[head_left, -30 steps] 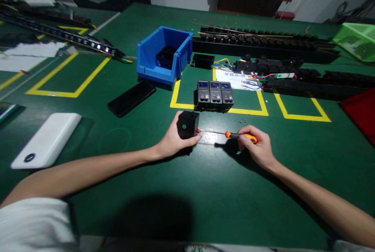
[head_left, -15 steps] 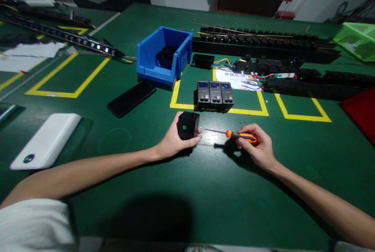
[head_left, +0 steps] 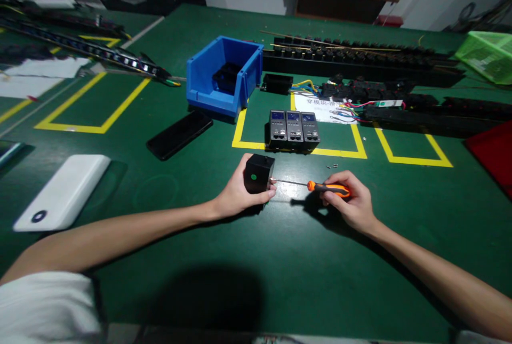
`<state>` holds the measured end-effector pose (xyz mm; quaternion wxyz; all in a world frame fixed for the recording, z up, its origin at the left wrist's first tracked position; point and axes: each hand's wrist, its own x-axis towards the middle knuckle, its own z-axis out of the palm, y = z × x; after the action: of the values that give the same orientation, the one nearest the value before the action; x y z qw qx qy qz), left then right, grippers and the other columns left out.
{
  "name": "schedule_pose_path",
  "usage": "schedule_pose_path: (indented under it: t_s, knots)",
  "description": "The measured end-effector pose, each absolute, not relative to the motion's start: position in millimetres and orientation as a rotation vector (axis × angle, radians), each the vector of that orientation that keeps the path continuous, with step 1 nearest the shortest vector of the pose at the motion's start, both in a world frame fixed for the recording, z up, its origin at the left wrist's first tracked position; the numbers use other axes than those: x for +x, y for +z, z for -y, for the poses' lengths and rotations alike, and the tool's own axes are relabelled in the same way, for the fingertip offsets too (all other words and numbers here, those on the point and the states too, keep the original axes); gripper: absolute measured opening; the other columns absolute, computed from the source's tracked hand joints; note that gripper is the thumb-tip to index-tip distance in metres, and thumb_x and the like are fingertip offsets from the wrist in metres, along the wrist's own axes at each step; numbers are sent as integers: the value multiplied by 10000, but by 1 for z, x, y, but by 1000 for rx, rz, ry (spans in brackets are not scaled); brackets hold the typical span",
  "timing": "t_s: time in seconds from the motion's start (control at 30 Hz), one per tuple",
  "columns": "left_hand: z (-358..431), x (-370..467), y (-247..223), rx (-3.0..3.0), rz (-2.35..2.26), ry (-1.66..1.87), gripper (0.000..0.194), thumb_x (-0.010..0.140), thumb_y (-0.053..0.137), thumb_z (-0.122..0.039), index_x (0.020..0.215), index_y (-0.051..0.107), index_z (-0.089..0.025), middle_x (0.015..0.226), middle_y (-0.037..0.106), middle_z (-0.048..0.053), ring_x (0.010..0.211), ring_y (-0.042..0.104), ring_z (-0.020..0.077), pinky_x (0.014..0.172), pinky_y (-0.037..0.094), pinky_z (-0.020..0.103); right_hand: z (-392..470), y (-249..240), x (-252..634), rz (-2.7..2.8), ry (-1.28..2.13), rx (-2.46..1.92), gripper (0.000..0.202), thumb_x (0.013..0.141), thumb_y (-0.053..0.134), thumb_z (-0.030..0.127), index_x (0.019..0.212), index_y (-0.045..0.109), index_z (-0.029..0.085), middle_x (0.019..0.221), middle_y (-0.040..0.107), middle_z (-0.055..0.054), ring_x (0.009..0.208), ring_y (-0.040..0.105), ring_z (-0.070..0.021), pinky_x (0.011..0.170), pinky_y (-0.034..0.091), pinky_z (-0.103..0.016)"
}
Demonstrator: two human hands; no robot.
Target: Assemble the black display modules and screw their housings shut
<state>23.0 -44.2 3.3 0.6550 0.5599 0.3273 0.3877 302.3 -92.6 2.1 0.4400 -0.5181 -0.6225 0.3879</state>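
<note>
A black box-shaped module [head_left: 258, 174] with a green dot is held in my left hand [head_left: 236, 193], its fingers wrapped behind and the thumb along the lower edge. My right hand [head_left: 352, 200] grips the orange and black handle of a screwdriver [head_left: 332, 189]. The screwdriver's thin shaft points left, and its tip is at the module's right side; whether a screw is there is too small to tell. Just beyond the module stand three grey modules [head_left: 294, 128] side by side. Small screws [head_left: 333, 166] lie on the green table above my right hand.
A blue bin [head_left: 212, 100] holding black parts stands behind a black phone [head_left: 180, 135]. A white power bank [head_left: 64, 192] lies at the left. Wired black strips [head_left: 416, 120], a red object [head_left: 494, 157] and a green basket [head_left: 490, 56] are at the right.
The module in my left hand has shifted slightly right and turned a little. The screwdriver tip has moved slightly down and left, against the module's side.
</note>
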Motion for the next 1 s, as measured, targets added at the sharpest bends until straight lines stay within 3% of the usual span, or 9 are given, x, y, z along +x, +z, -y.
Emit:
schedule_pose_path:
  t_s: [0.33, 0.53, 0.73, 1.0]
  knots:
    - [45, 23, 4, 1295, -743, 860, 582, 740, 770, -183, 1125, 337, -233, 975, 641, 44, 894, 699, 182, 772, 581, 315, 93, 4, 301, 1567, 963, -1247, 221, 801, 717, 321, 933, 569, 224, 756, 628, 11, 546, 606, -131, 525, 472, -270]
    - [48, 24, 8, 1368, -736, 917, 877, 735, 769, -187, 1392, 207, -338, 1254, 556, 110, 802, 687, 150, 746, 589, 334, 91, 1, 302, 1623, 823, -1111, 190, 764, 751, 214, 870, 594, 220, 795, 635, 0, 665, 614, -137, 603, 473, -270]
    - [48, 23, 1, 1452, -748, 938, 722, 753, 757, -189, 1306, 322, -350, 1242, 545, 77, 818, 678, 152, 759, 592, 358, 90, 2, 302, 1643, 803, -1047, 178, 767, 740, 184, 856, 589, 214, 732, 610, 14, 622, 570, -123, 560, 439, -244]
    - [48, 22, 1, 1415, -709, 924, 667, 767, 744, -197, 1259, 311, -321, 1148, 533, 62, 805, 683, 157, 705, 602, 341, 90, 2, 302, 1608, 907, -1031, 190, 763, 738, 167, 839, 570, 213, 734, 599, 19, 602, 542, -108, 538, 418, -224]
